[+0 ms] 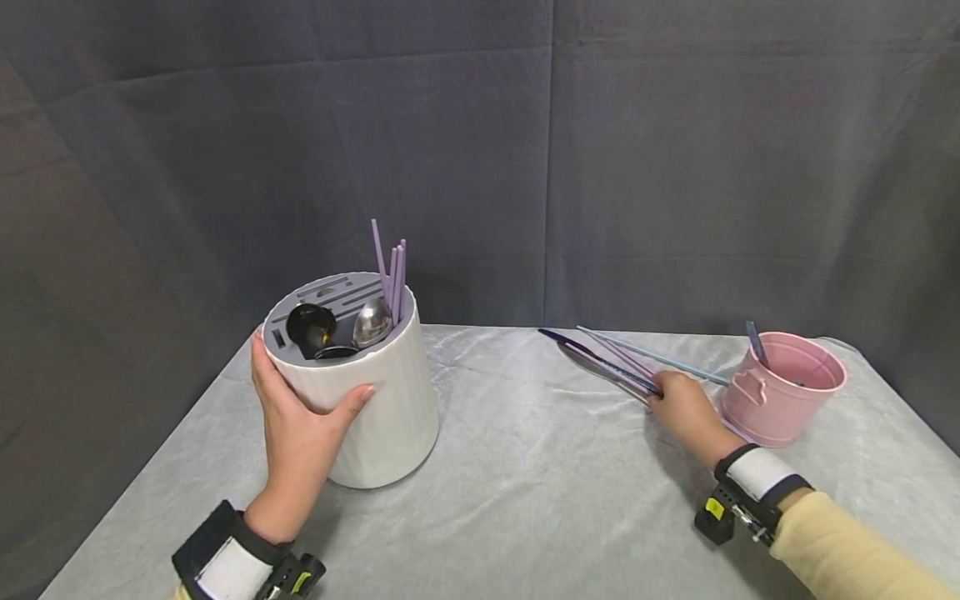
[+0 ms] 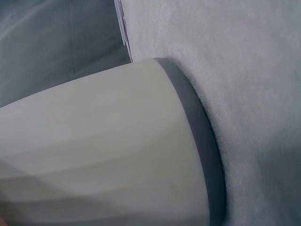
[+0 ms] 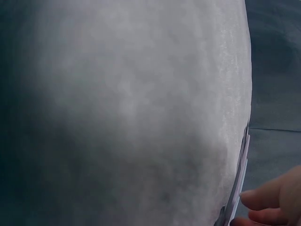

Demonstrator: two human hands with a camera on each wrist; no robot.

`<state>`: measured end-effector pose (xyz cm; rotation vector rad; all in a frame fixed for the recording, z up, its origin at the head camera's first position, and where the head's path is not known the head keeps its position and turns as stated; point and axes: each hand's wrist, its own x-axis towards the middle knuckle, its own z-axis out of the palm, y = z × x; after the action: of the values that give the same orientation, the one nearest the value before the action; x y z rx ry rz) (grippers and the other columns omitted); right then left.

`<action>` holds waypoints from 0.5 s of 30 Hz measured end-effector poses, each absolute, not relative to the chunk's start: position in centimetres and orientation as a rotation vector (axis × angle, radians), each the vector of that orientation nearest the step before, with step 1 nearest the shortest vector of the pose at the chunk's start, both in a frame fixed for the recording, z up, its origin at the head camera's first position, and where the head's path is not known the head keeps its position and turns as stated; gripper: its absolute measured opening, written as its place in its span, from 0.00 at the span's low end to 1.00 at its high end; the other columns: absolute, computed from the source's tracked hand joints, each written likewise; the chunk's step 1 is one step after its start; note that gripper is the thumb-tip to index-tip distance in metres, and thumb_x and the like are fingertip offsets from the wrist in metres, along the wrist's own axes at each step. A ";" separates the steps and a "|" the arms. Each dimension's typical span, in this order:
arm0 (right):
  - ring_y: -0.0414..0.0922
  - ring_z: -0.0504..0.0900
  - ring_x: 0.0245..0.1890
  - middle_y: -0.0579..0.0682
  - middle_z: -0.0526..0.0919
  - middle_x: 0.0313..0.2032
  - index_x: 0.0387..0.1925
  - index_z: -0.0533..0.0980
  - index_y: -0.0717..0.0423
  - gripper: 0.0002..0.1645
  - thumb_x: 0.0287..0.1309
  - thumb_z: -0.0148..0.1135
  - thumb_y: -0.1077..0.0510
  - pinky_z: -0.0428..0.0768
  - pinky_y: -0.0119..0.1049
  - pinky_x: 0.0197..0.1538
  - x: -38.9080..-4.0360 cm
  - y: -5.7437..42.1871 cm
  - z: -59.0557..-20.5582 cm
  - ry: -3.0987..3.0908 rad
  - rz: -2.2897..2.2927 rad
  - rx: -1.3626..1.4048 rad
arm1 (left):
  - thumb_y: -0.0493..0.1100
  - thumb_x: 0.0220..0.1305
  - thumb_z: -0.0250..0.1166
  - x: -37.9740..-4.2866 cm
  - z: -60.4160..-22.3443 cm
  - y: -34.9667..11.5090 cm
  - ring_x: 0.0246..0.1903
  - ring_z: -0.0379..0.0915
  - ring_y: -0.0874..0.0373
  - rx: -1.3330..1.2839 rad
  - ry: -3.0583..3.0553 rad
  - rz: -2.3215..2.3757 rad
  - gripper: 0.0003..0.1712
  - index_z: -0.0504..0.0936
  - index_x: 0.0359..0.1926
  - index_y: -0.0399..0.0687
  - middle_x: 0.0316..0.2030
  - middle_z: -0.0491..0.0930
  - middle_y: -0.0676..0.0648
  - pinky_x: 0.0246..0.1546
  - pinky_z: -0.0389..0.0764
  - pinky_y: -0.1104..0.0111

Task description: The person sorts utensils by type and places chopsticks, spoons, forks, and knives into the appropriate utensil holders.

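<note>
On the left of a grey-covered table, a person's left hand, thumb and fingers spread wide, grips the side of a white holder with a metal spoon and purple chopsticks in it. To the right, the right hand touches cutlery and loose chopsticks lying near a pink bucket; whether it pinches them cannot be told

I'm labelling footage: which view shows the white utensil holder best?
The head view: there the white utensil holder shows slotted top and wall. Left wrist shows only wall and dark base; right wrist, none of it.
</note>
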<state>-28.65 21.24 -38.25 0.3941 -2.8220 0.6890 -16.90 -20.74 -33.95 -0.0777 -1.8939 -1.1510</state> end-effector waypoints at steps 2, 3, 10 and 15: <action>0.49 0.69 0.23 0.54 0.72 0.20 0.22 0.71 0.67 0.06 0.50 0.60 0.72 0.68 0.46 0.28 -28.7 21.2 -38.3 -2.825 0.650 0.401 | 0.70 0.42 0.74 -16.9 -34.0 -20.7 0.70 0.45 0.54 -0.074 -1.897 -1.149 0.73 0.41 0.75 0.41 0.73 0.47 0.44 0.69 0.49 0.55; 0.49 0.67 0.22 0.53 0.71 0.19 0.20 0.70 0.65 0.09 0.49 0.60 0.72 0.66 0.45 0.27 -28.7 21.2 -38.3 -2.825 0.628 0.405 | 0.70 0.42 0.74 -16.9 -34.0 -20.7 0.70 0.45 0.54 -0.072 -1.897 -1.149 0.73 0.41 0.75 0.41 0.73 0.47 0.44 0.69 0.49 0.55; 0.52 0.72 0.24 0.57 0.73 0.21 0.20 0.73 0.68 0.08 0.49 0.62 0.71 0.71 0.49 0.29 -28.9 21.3 -38.5 -2.830 0.523 0.421 | 0.69 0.42 0.74 -16.9 -34.0 -20.7 0.70 0.45 0.53 -0.072 -1.885 -1.146 0.73 0.41 0.75 0.41 0.73 0.48 0.43 0.69 0.49 0.58; 0.56 0.76 0.26 0.59 0.75 0.22 0.22 0.76 0.71 0.05 0.49 0.62 0.71 0.74 0.52 0.32 -28.7 21.2 -38.4 -2.848 0.470 0.427 | 0.69 0.42 0.74 -16.9 -34.0 -20.7 0.70 0.45 0.53 -0.070 -1.886 -1.146 0.73 0.41 0.75 0.40 0.73 0.48 0.43 0.69 0.49 0.57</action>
<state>-28.66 21.17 -38.40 0.4271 -2.8476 0.4699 -16.89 -20.68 -33.99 -0.0704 -1.8860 -1.1459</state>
